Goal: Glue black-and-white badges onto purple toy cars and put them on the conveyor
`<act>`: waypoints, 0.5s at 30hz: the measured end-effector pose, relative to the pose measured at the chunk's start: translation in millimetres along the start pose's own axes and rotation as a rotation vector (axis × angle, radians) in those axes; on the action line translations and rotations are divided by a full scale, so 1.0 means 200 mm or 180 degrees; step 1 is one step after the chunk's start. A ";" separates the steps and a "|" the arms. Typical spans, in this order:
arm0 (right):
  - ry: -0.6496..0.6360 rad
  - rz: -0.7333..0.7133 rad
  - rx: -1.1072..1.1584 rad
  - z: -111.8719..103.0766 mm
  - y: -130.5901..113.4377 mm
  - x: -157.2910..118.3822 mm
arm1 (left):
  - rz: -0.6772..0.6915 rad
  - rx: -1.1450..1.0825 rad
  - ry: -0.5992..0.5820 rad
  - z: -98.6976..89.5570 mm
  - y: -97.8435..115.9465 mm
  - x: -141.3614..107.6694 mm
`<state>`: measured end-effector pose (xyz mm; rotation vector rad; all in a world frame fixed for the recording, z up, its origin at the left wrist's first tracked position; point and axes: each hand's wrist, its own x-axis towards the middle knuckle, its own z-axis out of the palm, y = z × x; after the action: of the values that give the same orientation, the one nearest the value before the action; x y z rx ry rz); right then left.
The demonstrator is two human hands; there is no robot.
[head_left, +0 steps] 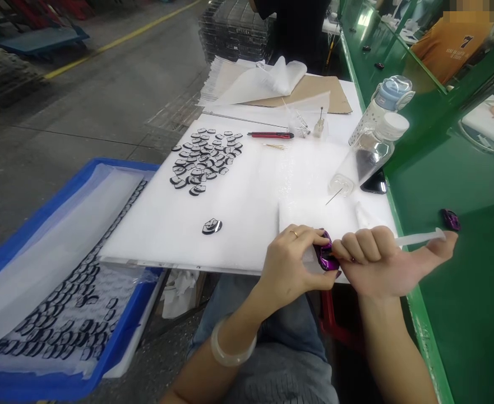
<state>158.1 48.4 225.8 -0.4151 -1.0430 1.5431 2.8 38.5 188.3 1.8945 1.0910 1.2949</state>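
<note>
Our forearms (393, 348) come in from the bottom, white bangle (233, 343) on the left wrist. We've got the purple toy car (329, 259) in our left hand (287, 269), grip clamped on it between thumb and fingers, at the tabletop's (238, 244) near edge. Our right hand (375, 261) has its grip closed round a syringe (418, 238), thumb on the plunger end, other end pointing at the toy car; tip hidden.

On the white tabletop we see one loose black-and-clear part (212, 226) near the front, a scattered batch of similar parts (202, 160) behind it, and a red utility knife (271, 135) lying flat. Cardboard (322, 95) and white sheets (263, 81) sit at the far end. Two bottles (362, 160) stand to the right, a dark phone (374, 183) beside the nearer one.

On our left, a blue tray (124, 342) holds rows of similar parts, partly covered by a white sheet. Another purple car (451, 220) rests on the green surface (461, 314) at right.
</note>
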 end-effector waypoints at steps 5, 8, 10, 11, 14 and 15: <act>0.0024 -0.0061 -0.0029 0.03 0.00 0.00 | -0.0003 0.0010 -0.0013 0.00 0.00 0.00; 0.0047 -0.0068 -0.0055 0.03 0.00 -0.01 | -0.0014 0.0007 -0.0036 0.00 0.01 0.00; 0.0096 -0.0094 -0.0091 0.04 0.00 -0.01 | -0.0028 0.0006 -0.0053 0.00 0.01 0.00; 0.0130 -0.0103 -0.0099 0.04 0.00 -0.02 | -0.0028 0.0008 -0.0057 -0.01 0.01 0.00; 0.0246 -0.0148 -0.0094 0.03 0.01 -0.02 | -0.0012 0.0018 -0.0056 -0.01 0.00 0.00; 0.0280 -0.0172 -0.0100 0.03 0.01 -0.02 | -0.0004 0.0021 -0.0053 -0.01 0.00 0.00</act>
<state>153.1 42.6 226.9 -0.4687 -1.0036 1.4494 2.1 38.3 189.4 1.9058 1.0891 1.2742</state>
